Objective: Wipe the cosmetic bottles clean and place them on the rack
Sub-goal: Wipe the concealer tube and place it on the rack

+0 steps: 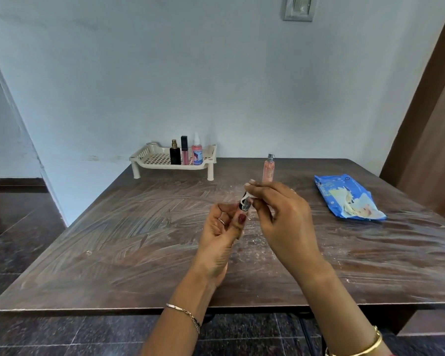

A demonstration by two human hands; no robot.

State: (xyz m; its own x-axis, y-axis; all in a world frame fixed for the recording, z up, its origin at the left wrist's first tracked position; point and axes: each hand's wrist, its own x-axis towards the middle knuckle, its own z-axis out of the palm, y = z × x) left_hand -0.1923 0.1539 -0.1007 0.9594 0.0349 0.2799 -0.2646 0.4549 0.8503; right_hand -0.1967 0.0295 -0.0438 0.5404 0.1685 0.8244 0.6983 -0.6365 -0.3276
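Pinching item one, a small dark bottle point(244, 204), between the thumb and fingertips of my left hand point(225, 227); my right hand point(280, 217) pinches a white wipe point(251, 196) against the bottle's far end. Location: held in the air over the middle of the table point(113, 227), well apart from the rack point(144, 157). Long axis: tilted, near end low toward my left palm, far end rising away from me under the wipe. Which end carries the cap I cannot say for certain, as fingers and wipe hide most of it. Risk one: the hold is a light fingertip one on a smooth, narrow body, so a firm rub from the right could twist it loose and drop it. Risk two: the slim pink bottle point(268, 170) stands upright just behind my right knuckles and a forward stroke could topple it. Beyond: three bottles already stand on the rack; a blue wipe pack point(347, 199) lies to the right.
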